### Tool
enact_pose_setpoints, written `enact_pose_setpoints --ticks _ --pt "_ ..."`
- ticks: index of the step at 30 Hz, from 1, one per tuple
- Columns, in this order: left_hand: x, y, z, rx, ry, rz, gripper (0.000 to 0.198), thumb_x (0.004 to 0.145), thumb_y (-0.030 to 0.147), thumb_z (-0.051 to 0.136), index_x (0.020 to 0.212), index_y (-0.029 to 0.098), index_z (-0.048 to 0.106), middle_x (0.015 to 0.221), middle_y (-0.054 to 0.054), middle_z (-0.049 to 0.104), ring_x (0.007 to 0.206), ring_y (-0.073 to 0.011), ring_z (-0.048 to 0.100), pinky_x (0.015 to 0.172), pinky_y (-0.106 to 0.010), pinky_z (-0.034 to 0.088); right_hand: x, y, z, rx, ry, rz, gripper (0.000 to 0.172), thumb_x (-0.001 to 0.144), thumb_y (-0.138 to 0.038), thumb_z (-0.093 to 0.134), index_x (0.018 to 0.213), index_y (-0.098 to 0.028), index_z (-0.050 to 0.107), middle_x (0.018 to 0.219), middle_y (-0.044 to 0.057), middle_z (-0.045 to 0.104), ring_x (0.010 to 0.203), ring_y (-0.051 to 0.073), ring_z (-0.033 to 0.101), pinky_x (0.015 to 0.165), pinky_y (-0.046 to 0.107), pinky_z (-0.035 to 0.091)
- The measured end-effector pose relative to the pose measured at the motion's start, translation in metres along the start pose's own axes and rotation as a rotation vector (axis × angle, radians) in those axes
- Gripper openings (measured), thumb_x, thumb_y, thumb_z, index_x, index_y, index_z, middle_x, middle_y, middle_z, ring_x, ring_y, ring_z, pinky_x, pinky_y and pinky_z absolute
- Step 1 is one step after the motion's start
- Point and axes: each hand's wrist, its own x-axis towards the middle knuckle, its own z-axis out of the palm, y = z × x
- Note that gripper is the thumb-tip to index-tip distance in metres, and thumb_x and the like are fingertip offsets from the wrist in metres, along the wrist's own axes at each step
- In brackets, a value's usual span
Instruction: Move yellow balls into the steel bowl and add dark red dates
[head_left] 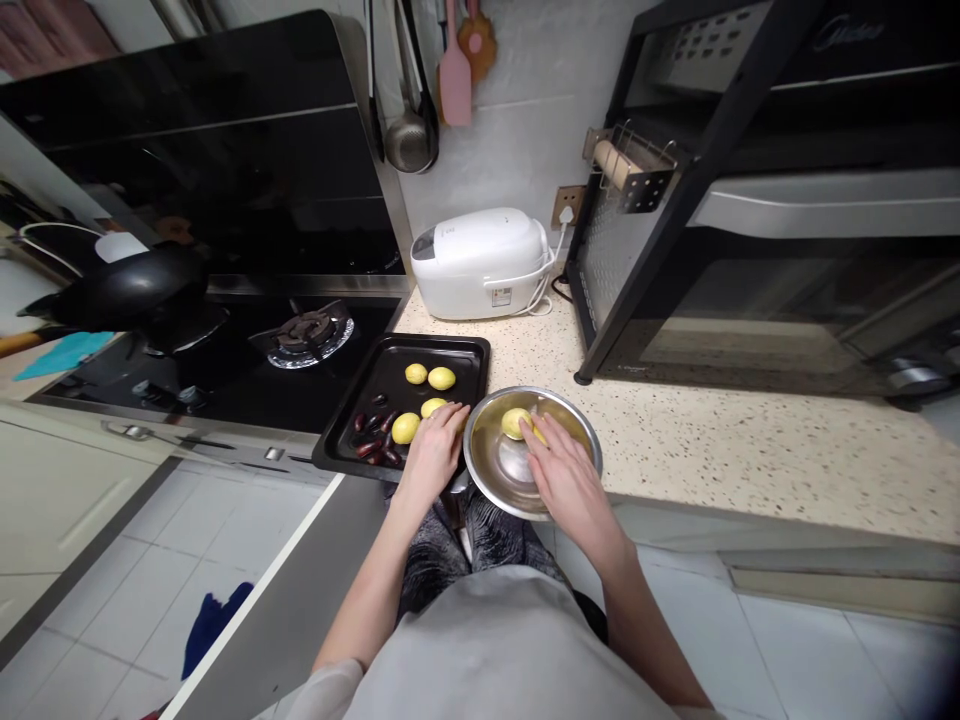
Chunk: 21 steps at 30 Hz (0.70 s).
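A black baking tray (471, 362) holds several yellow, lemon-like fruits (442, 378) and a cluster of small dark-red oval pieces (369, 449). My left hand (435, 450) hangs over the tray's right side. Its fingers are extended beside one yellow fruit (433, 407), and nothing shows in them. To the right is a round steel bowl (491, 480). My right hand (566, 475) reaches into it, fingers curved down against a yellow lemon-like fruit (514, 423). More yellow shows under those fingers; my right thumb is hidden.
Behind the tray stands a white rice cooker (484, 260) with its cord plugged in. A gas stove (307, 335) with a black wok (135, 285) is at left. The oven (765, 290) and its black rack bound the right. Below, a drawer (300, 590) is pulled out.
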Motion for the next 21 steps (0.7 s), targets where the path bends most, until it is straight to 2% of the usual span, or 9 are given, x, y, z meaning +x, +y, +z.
enact_pose_setpoints --ticks 3,7,10,14,16,18,21 --pt "-0.002 0.004 0.000 0.050 -0.034 0.021 0.052 0.093 0.001 0.047 0.141 0.018 0.057 0.140 -0.014 0.063 0.130 -0.0288 0.059 0.114 -0.049 0.049 0.000 0.000 -0.001 0.006 -0.013 0.003 0.052 0.108 -0.024 0.032 0.157 -0.020 0.051 0.163 0.011 0.048 0.154 0.030 0.040 0.120 0.054 0.042" --pt "-0.003 0.008 0.000 0.072 -0.032 0.002 0.055 0.088 -0.005 0.043 0.135 0.018 0.061 0.125 -0.012 0.064 0.116 -0.0277 0.060 0.104 -0.047 0.054 0.000 0.001 -0.002 0.010 -0.015 0.000 0.052 0.108 -0.022 0.033 0.157 -0.019 0.050 0.164 0.010 0.047 0.154 0.030 0.039 0.120 0.053 0.043" --pt "-0.004 0.008 0.001 -0.008 0.054 -0.035 0.051 0.088 -0.004 0.045 0.131 0.019 0.061 0.122 -0.011 0.062 0.116 -0.0274 0.060 0.105 -0.046 0.053 -0.001 0.002 -0.001 0.020 -0.003 -0.003 0.053 0.108 -0.022 0.033 0.158 -0.021 0.049 0.164 0.009 0.047 0.155 0.029 0.039 0.119 0.053 0.044" --pt "-0.004 0.009 -0.002 -0.144 0.271 -0.131 0.037 0.095 0.009 0.056 0.129 0.022 0.059 0.123 -0.011 0.059 0.117 -0.0268 0.060 0.106 -0.047 0.054 -0.001 0.002 0.000 0.022 -0.003 0.000 0.053 0.108 -0.023 0.033 0.158 -0.022 0.049 0.164 0.008 0.047 0.155 0.029 0.038 0.119 0.053 0.044" --pt "-0.003 0.014 -0.008 -0.229 0.331 -0.139 0.032 0.096 0.014 0.060 0.127 0.022 0.059 0.123 -0.010 0.058 0.116 -0.0254 0.061 0.103 -0.044 0.057 -0.001 0.002 0.000 0.018 -0.008 0.000 0.053 0.108 -0.023 0.033 0.158 -0.021 0.049 0.165 0.007 0.046 0.156 0.029 0.038 0.120 0.052 0.043" --pt "-0.002 0.021 -0.013 -0.327 0.346 -0.125 0.032 0.097 0.019 0.062 0.128 0.024 0.058 0.123 -0.010 0.056 0.114 -0.0233 0.062 0.097 -0.039 0.061 0.000 0.002 0.001 0.020 -0.007 -0.001 0.053 0.108 -0.023 0.034 0.158 -0.022 0.048 0.165 0.007 0.046 0.156 0.029 0.037 0.120 0.052 0.043" --pt "-0.002 0.034 -0.014 -0.403 0.289 -0.084 0.034 0.097 0.022 0.064 0.131 0.026 0.059 0.121 -0.008 0.055 0.113 -0.0208 0.063 0.092 -0.033 0.062 0.000 0.001 0.000 0.019 -0.008 0.005 0.053 0.108 -0.024 0.035 0.160 -0.024 0.046 0.165 0.007 0.045 0.156 0.029 0.037 0.119 0.054 0.043"
